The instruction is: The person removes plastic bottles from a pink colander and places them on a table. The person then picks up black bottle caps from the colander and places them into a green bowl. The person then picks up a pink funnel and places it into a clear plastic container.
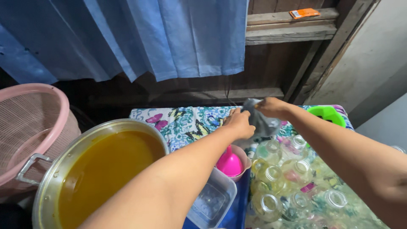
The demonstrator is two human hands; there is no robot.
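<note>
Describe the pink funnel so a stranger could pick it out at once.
Start at the big metal pot of orange-brown liquid at lower left. Just right of it, under the left forearm, a small pink bowl holds the funnel. It is the only bright magenta cone, beside clear empty bottles.

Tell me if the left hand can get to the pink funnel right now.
Probably yes. The pink funnel sits uncovered just below the left hand, though that hand is gripping the grey cloth.

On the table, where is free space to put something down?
Free: the patterned cloth between the pot and the left hand. Crowded: the right side, filled with empty bottles; the pink funnel and clear tub fill the middle. Both hands, the right hand too, hold a grey bag.
</note>
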